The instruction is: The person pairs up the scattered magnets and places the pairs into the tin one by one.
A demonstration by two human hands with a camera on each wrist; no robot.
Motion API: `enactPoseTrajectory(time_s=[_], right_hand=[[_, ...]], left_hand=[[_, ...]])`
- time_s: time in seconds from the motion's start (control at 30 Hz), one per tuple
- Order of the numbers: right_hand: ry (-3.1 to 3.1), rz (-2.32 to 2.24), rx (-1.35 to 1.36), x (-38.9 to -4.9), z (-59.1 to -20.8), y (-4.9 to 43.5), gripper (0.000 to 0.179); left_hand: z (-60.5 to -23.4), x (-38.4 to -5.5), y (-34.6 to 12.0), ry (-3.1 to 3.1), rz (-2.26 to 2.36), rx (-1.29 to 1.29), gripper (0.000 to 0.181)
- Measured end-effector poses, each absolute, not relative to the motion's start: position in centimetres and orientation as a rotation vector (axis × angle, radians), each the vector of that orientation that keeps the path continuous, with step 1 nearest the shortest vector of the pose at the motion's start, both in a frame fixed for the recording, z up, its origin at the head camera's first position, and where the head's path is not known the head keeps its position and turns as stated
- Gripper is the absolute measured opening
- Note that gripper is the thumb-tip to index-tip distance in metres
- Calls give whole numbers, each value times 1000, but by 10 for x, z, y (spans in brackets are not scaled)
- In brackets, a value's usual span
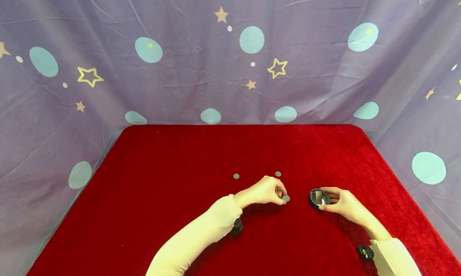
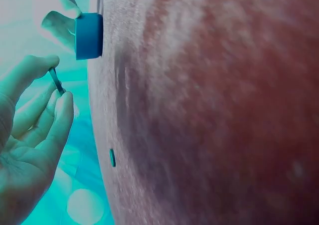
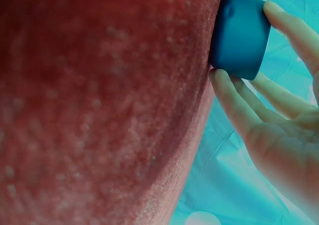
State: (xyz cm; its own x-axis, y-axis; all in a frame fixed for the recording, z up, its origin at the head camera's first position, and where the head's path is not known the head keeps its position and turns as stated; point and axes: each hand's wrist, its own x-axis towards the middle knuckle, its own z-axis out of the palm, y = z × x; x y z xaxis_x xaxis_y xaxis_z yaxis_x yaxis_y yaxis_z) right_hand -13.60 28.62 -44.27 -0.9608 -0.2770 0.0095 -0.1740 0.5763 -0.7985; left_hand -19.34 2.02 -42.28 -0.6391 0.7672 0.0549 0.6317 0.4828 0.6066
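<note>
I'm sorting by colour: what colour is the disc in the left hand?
The disc looks greyish green, clearest in the head view.

Two discs (image 1: 236, 176), cup (image 1: 319, 198) on red cloth (image 1: 173, 188)

Round container (image 3: 240, 38): outer wall smooth with a soft satin sheen, metal or hard plastic not distinguishable; inside glossy, with bright mirror-like patches. Small discs (image 1: 236, 176) look smooth-faced and matt, material uncertain; the tablecloth (image 1: 180, 160) is velvet-like fabric with a short, slightly rough, unevenly brushed pile. Curtain (image 1: 187, 83) reads as thin, smooth, creased cloth with a faint sheen; sleeves (image 1: 201, 228) are soft matt cloth.
</note>
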Motion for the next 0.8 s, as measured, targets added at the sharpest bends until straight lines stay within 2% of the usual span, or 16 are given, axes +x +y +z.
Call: enactPoseTrajectory(time_s=[0.8], right_hand=[[2673, -1330, -381, -137, -443, 287, 58]], left_hand=[[-430, -195, 70, 2507, 935, 1265, 19]])
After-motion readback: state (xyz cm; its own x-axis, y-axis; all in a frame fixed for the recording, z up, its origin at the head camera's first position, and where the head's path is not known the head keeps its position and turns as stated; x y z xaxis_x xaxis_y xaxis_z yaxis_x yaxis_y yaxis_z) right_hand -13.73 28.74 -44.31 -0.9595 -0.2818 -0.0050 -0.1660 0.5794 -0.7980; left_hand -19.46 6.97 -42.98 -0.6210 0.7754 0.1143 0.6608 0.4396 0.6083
